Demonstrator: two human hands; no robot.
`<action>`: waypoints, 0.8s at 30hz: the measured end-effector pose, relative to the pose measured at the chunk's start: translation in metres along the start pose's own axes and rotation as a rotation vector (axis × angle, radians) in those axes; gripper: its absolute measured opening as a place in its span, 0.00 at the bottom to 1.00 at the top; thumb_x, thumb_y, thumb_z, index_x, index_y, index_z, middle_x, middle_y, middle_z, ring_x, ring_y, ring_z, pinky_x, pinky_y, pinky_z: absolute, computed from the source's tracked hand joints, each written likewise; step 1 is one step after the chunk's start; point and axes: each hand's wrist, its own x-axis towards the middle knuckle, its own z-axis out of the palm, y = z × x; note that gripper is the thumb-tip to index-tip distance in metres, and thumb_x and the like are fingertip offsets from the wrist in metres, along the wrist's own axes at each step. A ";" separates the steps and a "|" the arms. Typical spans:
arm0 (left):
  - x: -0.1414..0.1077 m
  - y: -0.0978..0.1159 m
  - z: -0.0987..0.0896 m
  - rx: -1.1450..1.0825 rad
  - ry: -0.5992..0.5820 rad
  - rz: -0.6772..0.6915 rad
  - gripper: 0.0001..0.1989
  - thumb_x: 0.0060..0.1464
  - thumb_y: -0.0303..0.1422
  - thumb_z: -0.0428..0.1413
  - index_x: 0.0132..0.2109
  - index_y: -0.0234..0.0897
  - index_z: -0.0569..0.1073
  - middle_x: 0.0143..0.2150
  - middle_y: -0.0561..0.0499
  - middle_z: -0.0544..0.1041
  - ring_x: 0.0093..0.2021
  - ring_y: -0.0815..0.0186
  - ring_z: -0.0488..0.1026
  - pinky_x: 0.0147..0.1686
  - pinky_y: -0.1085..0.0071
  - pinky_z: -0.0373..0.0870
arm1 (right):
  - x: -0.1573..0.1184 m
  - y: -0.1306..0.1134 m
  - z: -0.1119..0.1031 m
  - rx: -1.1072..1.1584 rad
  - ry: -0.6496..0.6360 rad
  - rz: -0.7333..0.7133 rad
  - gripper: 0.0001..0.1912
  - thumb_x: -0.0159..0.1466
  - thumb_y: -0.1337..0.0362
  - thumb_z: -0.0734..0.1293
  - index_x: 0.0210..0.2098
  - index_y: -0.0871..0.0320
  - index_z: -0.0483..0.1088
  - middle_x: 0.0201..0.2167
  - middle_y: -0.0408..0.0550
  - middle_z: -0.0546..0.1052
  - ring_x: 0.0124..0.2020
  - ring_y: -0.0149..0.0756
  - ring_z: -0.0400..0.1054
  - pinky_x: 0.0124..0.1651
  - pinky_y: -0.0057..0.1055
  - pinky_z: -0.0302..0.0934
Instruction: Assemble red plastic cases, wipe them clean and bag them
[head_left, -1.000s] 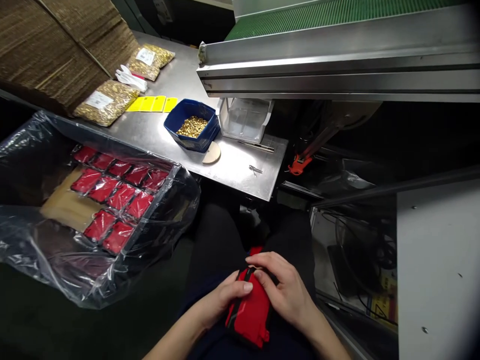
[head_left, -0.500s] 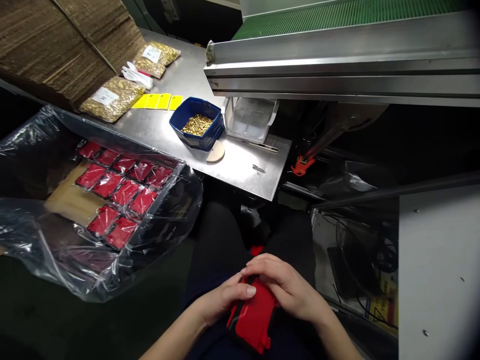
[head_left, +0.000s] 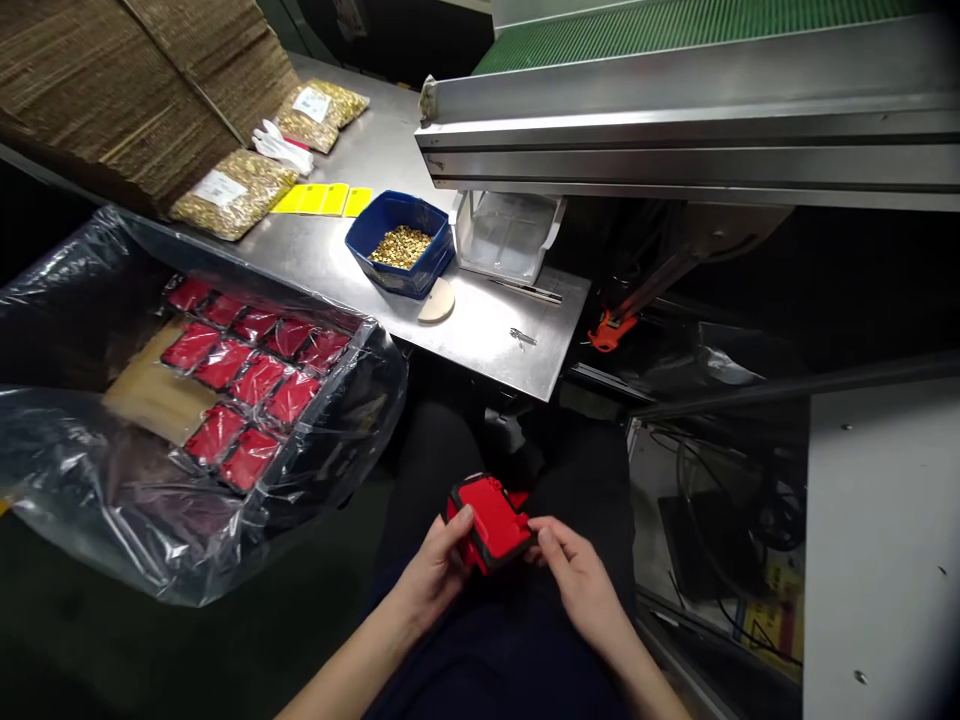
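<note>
A small red-and-black plastic case (head_left: 493,520) is held tilted above my lap. My left hand (head_left: 441,562) grips it from the left, thumb on top and fingers wrapped underneath. At its right edge, beside a small red latch-like tab, my right hand (head_left: 571,568) is closed, thumb and forefinger pinched on the case's corner. Part of the right fingers is hidden behind the case. Another bit of red shows just behind it, too covered to make out. To the left, similar red cases (head_left: 259,378) lie in rows inside a box lined with clear plastic (head_left: 300,440).
On the metal table (head_left: 480,340) stand a blue bin (head_left: 382,215) of small brass-coloured pieces and a clear tray (head_left: 502,235). Nearby lie yellow cards (head_left: 322,199), bags of brass-coloured pieces (head_left: 236,195) and stacked cardboard (head_left: 135,90). A conveyor's metal rail (head_left: 675,120) crosses the upper right.
The case has been raised away from my body and turned. My right hand has come off its top and moved to its right edge; my left hand keeps holding it.
</note>
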 end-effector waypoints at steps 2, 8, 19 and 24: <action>0.003 0.000 0.003 0.073 0.065 0.070 0.40 0.53 0.37 0.71 0.69 0.39 0.65 0.55 0.41 0.82 0.54 0.49 0.80 0.58 0.55 0.73 | -0.008 0.004 0.000 0.037 -0.091 0.058 0.31 0.71 0.38 0.60 0.55 0.57 0.75 0.38 0.52 0.82 0.38 0.42 0.77 0.43 0.37 0.70; 0.001 0.001 0.015 0.454 -0.079 0.303 0.53 0.44 0.35 0.76 0.72 0.41 0.59 0.62 0.38 0.76 0.60 0.46 0.74 0.63 0.59 0.66 | -0.011 -0.007 0.001 0.371 -0.155 0.171 0.30 0.71 0.39 0.61 0.61 0.53 0.70 0.50 0.54 0.80 0.44 0.42 0.76 0.48 0.38 0.69; -0.022 0.008 0.008 0.825 -0.187 0.371 0.33 0.58 0.48 0.65 0.65 0.42 0.67 0.61 0.42 0.73 0.58 0.49 0.72 0.57 0.62 0.69 | -0.002 -0.031 0.002 0.466 -0.125 0.166 0.22 0.70 0.47 0.68 0.55 0.56 0.74 0.49 0.52 0.80 0.48 0.44 0.75 0.50 0.37 0.68; -0.018 0.008 0.016 1.107 -0.042 0.462 0.22 0.62 0.47 0.59 0.56 0.40 0.69 0.49 0.46 0.77 0.46 0.55 0.75 0.50 0.61 0.69 | -0.003 -0.030 0.008 0.526 -0.144 0.224 0.22 0.69 0.46 0.70 0.51 0.57 0.76 0.47 0.51 0.81 0.49 0.45 0.75 0.51 0.36 0.67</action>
